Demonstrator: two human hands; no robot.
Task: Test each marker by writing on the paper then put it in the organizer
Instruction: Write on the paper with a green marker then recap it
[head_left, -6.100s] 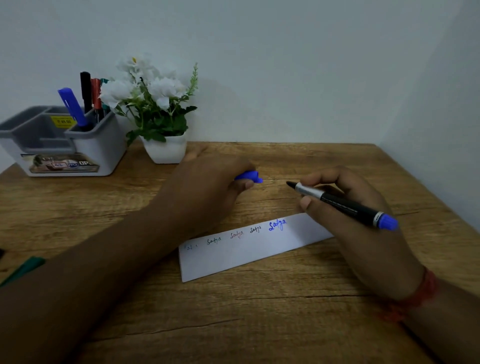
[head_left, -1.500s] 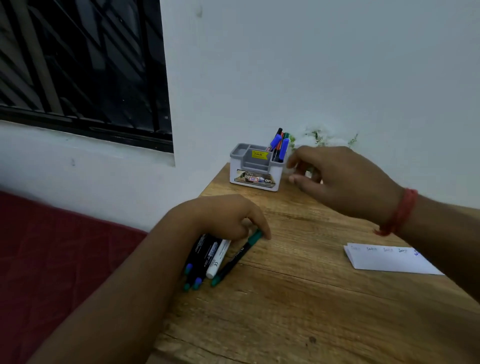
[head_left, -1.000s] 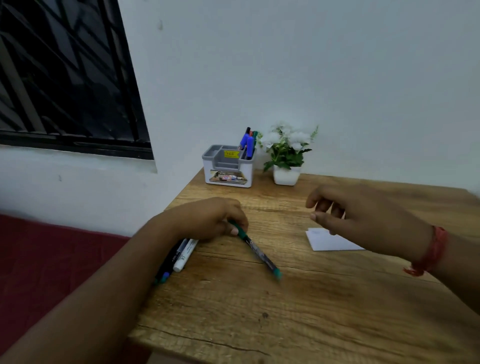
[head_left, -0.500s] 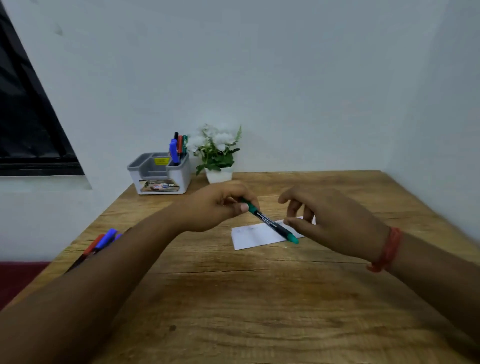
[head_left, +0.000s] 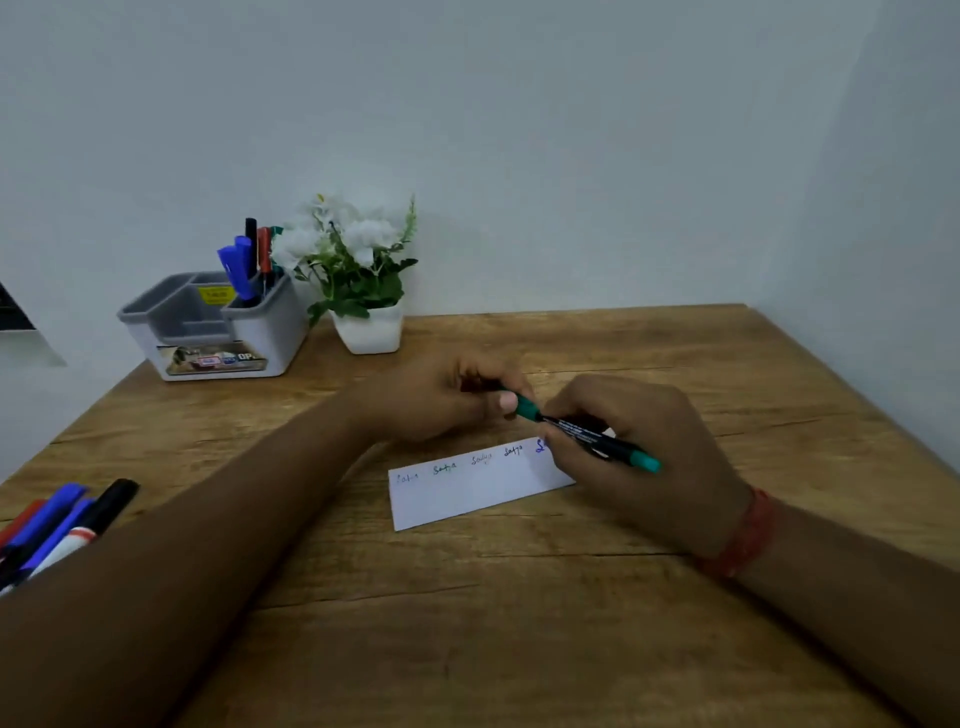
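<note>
Green marker (head_left: 587, 435), print unreadable, gripped by both hands' fingers above paper (head_left: 467, 488) reading "Satya".

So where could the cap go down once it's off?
Bare table in front of the paper, and along the right edge. Crowded: loose markers at the left edge, organizer and flower pot at the back.
</note>
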